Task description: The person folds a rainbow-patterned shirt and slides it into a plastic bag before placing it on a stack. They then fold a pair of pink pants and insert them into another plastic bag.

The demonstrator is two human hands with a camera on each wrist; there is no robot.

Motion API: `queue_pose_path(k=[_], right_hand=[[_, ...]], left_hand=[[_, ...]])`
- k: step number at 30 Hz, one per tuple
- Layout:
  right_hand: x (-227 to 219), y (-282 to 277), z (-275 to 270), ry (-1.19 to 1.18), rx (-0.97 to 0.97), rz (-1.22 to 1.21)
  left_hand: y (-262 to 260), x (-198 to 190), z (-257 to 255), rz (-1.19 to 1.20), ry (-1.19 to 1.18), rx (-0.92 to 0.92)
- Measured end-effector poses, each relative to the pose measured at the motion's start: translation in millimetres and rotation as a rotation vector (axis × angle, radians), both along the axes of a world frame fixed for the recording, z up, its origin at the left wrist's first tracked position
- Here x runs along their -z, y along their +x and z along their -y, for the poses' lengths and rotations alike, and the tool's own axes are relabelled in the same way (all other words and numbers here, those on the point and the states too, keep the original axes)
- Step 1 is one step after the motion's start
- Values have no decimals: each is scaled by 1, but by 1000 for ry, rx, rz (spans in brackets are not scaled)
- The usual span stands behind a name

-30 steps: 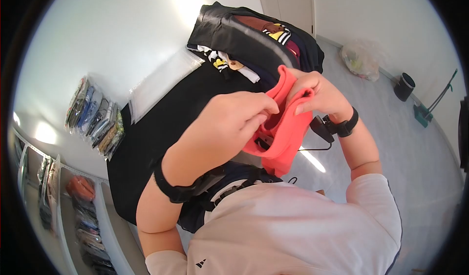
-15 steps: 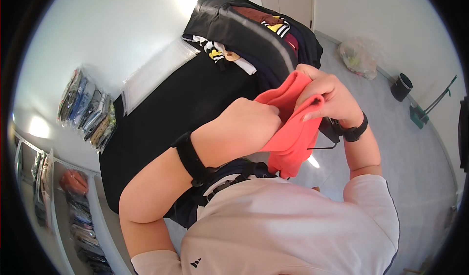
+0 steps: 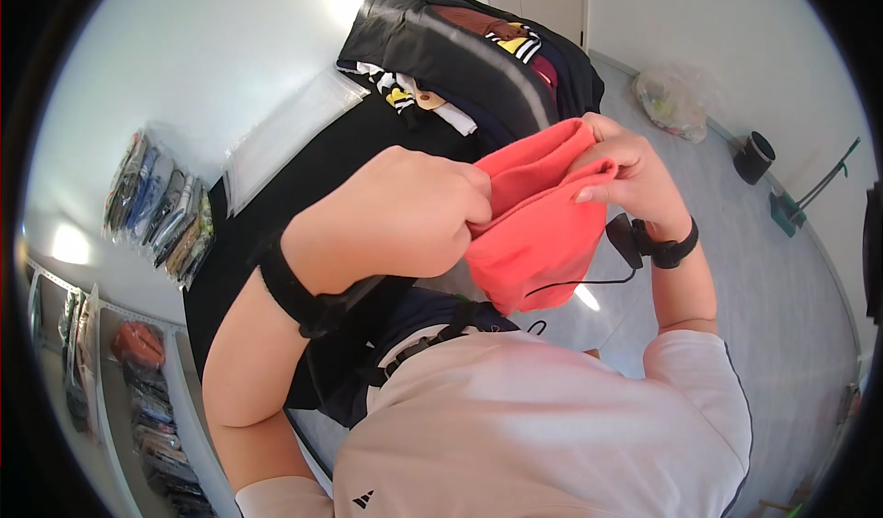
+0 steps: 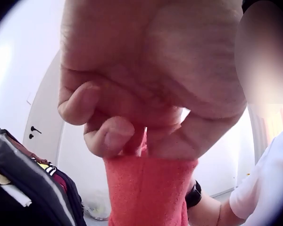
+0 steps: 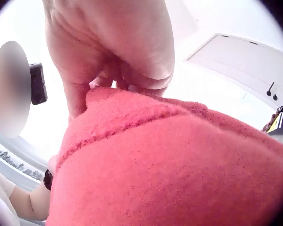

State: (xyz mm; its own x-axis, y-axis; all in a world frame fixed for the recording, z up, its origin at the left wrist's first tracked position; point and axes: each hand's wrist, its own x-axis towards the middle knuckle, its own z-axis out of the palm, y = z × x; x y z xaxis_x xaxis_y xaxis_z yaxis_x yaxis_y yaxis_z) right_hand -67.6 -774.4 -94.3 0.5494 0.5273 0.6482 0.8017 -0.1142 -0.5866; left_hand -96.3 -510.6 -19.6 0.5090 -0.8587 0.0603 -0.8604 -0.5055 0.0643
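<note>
A coral-red cloth item (image 3: 538, 242), pouch-shaped with a stitched hem and an open top, hangs between my two hands in front of my body. My left hand (image 3: 395, 214) pinches its near left edge; in the left wrist view the thumb and curled fingers (image 4: 118, 134) meet at the top of the cloth. On the other side my right hand (image 3: 635, 168) grips the rim, thumb outside and fingers over the edge. The right wrist view shows the hem seam (image 5: 122, 127) running below those fingers. The inside of the cloth is partly hidden.
Dark clothes (image 3: 460, 58) lie heaped at the far end of a black-covered table (image 3: 276, 242). Clear plastic bags (image 3: 294, 141) and packed garments (image 3: 161, 205) lie along its left. A shelf (image 3: 101, 371) stands left; a bin (image 3: 753, 157) and dustpan (image 3: 787, 212) stand right.
My left hand went into the opening, then drew back left to the near edge. The cloth's mouth is now stretched wider between both hands, its rim raised slightly.
</note>
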Motion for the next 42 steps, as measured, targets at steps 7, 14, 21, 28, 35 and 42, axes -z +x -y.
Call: queue_pose_path(k=[7,14,21,28,35,42], right_hand=[[4,0,-2,67,40,-56],[9,-1,-18,122,266,108],[6,9,-45,34,142,185],[7,19,-42,-51,69,60],[74,26,8,157,177,-132],[190,24,-22,129,142,-561]], left_hand=[[-1,5,6,39,-48,51],[10,2,3,50,-256,-113],[14,10,6,-325,-539,-274],[33,10,14,-404,-315,-391],[49,-9,8,-386,-403,-339],[44,-45,9,-226,-331,-403]])
